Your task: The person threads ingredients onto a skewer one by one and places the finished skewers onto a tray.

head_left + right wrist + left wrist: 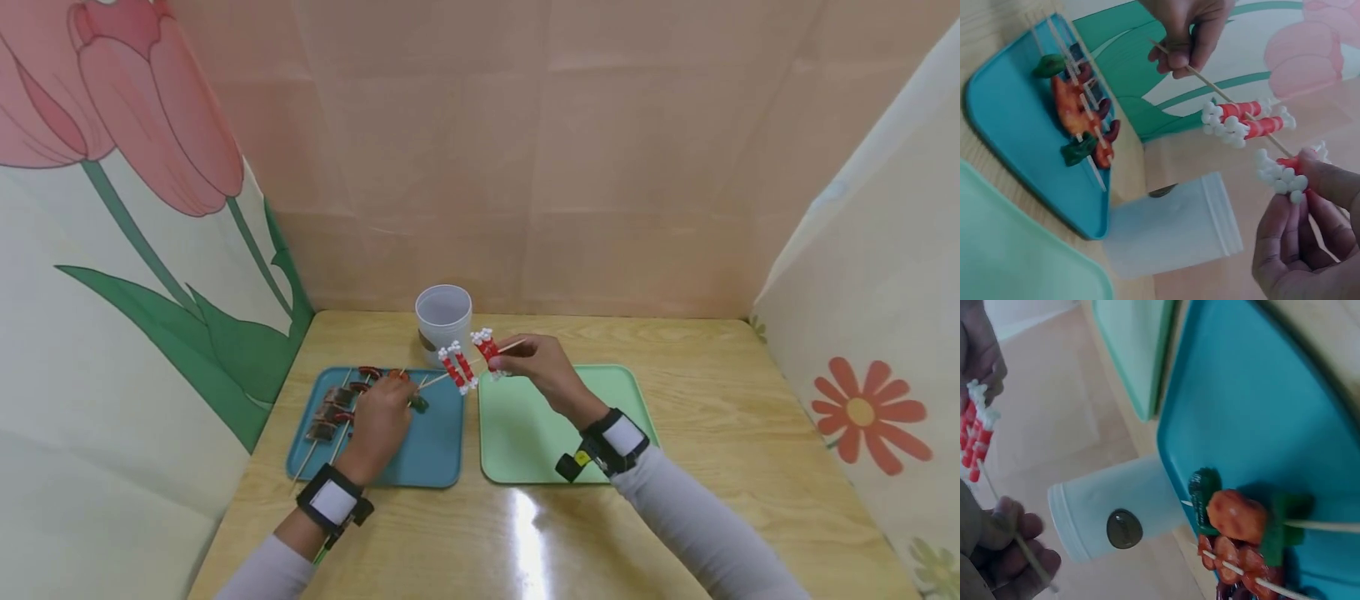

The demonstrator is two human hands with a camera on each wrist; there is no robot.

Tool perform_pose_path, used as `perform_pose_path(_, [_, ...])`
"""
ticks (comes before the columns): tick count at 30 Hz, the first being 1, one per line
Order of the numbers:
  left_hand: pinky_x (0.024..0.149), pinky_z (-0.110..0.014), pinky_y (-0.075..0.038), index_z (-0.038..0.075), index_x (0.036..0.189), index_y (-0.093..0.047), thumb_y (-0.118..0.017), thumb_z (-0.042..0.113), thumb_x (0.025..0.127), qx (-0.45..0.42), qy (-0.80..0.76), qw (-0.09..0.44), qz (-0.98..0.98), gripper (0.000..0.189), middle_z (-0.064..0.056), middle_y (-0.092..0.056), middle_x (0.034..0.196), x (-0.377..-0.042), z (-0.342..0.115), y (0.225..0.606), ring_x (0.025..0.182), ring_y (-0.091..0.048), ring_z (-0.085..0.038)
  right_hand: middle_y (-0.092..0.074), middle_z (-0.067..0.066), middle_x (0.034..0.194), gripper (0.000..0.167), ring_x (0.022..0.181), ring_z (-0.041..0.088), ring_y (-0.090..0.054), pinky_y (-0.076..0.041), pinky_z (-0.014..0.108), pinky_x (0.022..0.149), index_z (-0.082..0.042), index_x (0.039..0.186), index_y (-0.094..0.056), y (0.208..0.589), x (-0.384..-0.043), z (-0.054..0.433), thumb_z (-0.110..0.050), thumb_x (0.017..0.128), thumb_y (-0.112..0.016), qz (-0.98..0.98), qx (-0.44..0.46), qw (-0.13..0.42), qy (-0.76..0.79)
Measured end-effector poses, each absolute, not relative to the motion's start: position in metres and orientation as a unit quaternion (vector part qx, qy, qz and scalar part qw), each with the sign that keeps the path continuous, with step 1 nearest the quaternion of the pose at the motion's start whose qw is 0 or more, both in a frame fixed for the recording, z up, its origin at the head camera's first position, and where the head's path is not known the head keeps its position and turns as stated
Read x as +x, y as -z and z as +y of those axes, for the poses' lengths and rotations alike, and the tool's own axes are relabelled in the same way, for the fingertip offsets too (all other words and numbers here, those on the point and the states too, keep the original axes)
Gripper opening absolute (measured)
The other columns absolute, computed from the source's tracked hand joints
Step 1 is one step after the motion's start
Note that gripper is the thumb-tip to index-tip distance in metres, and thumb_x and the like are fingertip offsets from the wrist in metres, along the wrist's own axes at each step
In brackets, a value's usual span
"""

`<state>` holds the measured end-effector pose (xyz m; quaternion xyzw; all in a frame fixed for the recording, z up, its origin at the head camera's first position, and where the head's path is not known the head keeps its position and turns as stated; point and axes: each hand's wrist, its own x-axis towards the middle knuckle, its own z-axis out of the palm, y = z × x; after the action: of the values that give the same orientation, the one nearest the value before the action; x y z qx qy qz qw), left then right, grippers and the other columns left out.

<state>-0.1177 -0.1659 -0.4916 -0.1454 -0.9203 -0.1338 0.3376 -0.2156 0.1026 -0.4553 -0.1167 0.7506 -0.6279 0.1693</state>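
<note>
Over the gap between the two trays, my left hand [381, 423] pinches one end of a thin wooden skewer [1213, 86] between thumb and fingers. Two red rolls [1264, 127] with clustered white tips, like wrapped enoki mushrooms, sit side by side along its middle. Toward the other end, my right hand [550, 375] pinches a third such roll [1280, 179], which the skewer passes through; the stick's tip pokes out beyond it in the head view. In the right wrist view, fingers and thumb partly cover this third roll.
A blue tray [435, 467] on the left bears several loaded skewers [322, 425] with brown, orange and green pieces. The light green tray [525, 454] lies to its right. Behind them stands a whitish cup [444, 307], close to the skewer, on the wooden table [720, 417].
</note>
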Motion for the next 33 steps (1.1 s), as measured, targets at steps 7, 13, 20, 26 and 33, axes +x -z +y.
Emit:
perform_pose_path(7, [0.047,-0.039,-0.051,0.007,0.077,-0.075,-0.077,-0.005,0.074,-0.147,0.089,0.306,-0.937,0.013,-0.006,-0.066,0.066,-0.101,-0.169,0.511,0.059,-0.064,-0.025,-0.073,0.007,0.109,0.036,0.098,0.019,-0.071,-0.059,0.039,0.095,0.0,0.118,-0.071,0.484,-0.216,0.092,-0.025,0.093,-0.076,0.72,-0.106,0.211,0.652])
perform_pose_path(13, [0.043,-0.04,-0.047,0.008,0.066,-0.07,-0.079,-0.004,0.072,-0.067,0.113,0.253,-0.959,0.016,-0.007,-0.062,0.057,-0.083,-0.17,0.533,0.049,-0.061,-0.027,-0.072,0.024,0.112,0.036,0.102,0.031,-0.073,-0.059,0.042,0.094,0.011,0.122,-0.066,0.523,-0.208,0.065,-0.019,0.108,-0.051,0.721,-0.083,0.195,0.66])
perform_pose_path(20, [0.043,-0.041,-0.044,0.013,0.053,-0.057,-0.075,-0.003,0.069,-0.023,0.121,0.179,-0.976,0.029,-0.005,-0.058,0.052,-0.074,-0.168,0.562,0.047,-0.059,-0.028,-0.064,0.006,0.077,0.013,0.065,0.014,-0.057,-0.044,0.026,0.054,0.002,0.093,-0.071,0.554,-0.195,0.025,-0.008,0.095,-0.063,0.9,-0.155,0.149,0.378])
perform_pose_path(26, [0.045,-0.041,-0.047,0.014,0.053,-0.055,-0.075,-0.004,0.065,-0.012,0.123,0.146,-0.982,0.029,-0.005,-0.059,0.054,-0.074,-0.164,0.572,0.05,-0.061,-0.029,-0.049,0.003,0.067,0.019,0.056,0.016,-0.051,-0.038,0.026,0.047,-0.006,0.072,-0.056,0.567,-0.191,0.003,0.004,0.088,-0.059,0.925,-0.129,0.117,0.337])
perform_pose_path(33, [0.05,-0.041,-0.05,0.01,0.058,-0.061,-0.078,-0.001,0.065,-0.019,0.1,0.133,-0.986,0.022,-0.007,-0.063,0.058,-0.079,-0.162,0.575,0.055,-0.063,-0.029,-0.043,0.0,0.062,0.027,0.052,0.016,-0.047,-0.036,0.025,0.045,-0.01,0.065,-0.048,0.571,-0.195,0.0,0.011,0.081,-0.057,0.933,-0.133,0.087,0.324])
